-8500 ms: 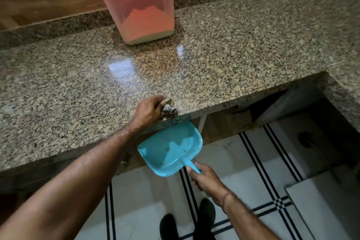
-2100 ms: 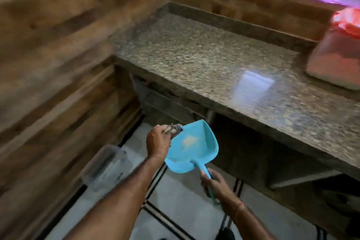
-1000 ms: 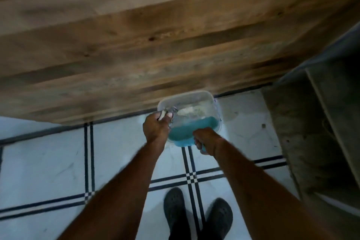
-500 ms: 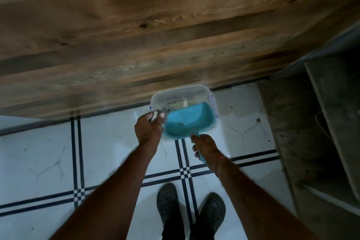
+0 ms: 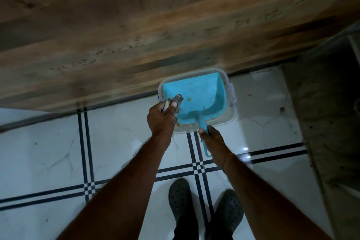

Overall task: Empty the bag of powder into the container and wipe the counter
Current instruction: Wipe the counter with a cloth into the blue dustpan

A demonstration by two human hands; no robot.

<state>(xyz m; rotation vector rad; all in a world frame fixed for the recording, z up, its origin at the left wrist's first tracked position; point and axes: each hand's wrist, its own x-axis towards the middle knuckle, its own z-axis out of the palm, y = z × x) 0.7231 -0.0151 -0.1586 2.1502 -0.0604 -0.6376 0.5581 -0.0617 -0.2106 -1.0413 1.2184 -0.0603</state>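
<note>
A clear plastic tub [image 5: 230, 121] stands on the tiled floor against the wooden wall. Over its opening hangs a turquoise dustpan [image 5: 196, 96], pan side up, with only small specks left in it. My right hand [image 5: 213, 139] grips the dustpan's handle. My left hand [image 5: 160, 120] is closed around a crumpled grey rag [image 5: 176, 100], which touches the pan's left edge. The counter and the red-lidded powder container are out of view.
A wooden plank wall [image 5: 155, 25] fills the top of the view. White floor tiles with dark stripe lines [image 5: 85, 142] spread below. My two dark clogs [image 5: 180, 200] stand behind the tub. A rough concrete slab [image 5: 327, 122] rises at the right.
I have turned from the counter to the floor tub. In the last second the dustpan went from tipped into the tub to lying flatter above it, and the rag came against the pan.
</note>
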